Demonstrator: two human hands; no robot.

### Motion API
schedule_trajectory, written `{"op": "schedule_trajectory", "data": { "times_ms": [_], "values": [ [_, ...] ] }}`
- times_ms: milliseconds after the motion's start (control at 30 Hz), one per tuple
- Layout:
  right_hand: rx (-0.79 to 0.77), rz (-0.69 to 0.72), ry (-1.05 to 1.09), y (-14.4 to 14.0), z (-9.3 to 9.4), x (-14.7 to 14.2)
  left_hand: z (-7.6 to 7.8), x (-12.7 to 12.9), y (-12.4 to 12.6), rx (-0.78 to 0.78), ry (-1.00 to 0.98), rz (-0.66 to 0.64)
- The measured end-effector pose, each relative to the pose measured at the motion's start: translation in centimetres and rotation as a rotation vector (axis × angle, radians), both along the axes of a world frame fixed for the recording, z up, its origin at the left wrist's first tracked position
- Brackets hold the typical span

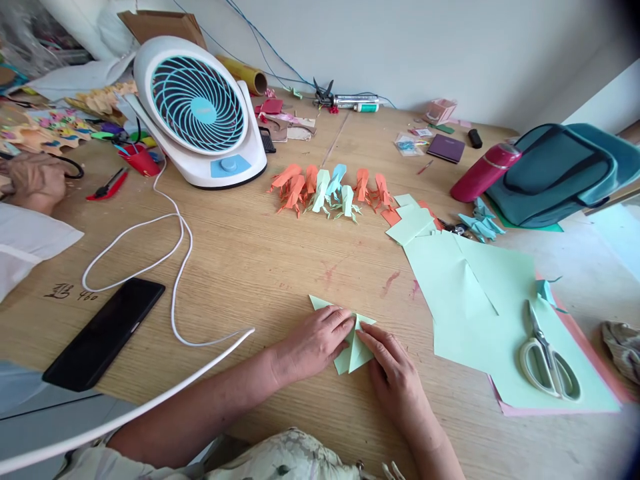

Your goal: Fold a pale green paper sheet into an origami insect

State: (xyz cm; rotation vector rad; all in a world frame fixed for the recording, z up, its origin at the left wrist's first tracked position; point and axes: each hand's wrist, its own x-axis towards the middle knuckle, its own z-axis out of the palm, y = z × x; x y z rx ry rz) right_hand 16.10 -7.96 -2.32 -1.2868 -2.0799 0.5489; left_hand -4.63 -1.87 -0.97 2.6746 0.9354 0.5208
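On table (260,267) | folded green paper (356,353) under both hands' fingers (345,323) | fingers flat, pressing, gripping nothing

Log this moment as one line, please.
left hand: pressing folded green paper | right hand: fingers on same paper | paper: flat on table | scissors: on green sheets, untouched
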Motion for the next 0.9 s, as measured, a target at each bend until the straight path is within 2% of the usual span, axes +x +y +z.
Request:
{"op": "schedule_trajectory", "data": {
  "times_ms": [400,900],
  "values": [
    [-0.006,0.034,-0.037,-0.11,0.27,0.21,-0.01,0.00,0.07,0.033,-0.031,-0.018],
    [0.074,0.029,-0.222,-0.03,0.15,0.05,-0.19,0.11,0.11,0.048,0.010,0.012]
  ]
}}
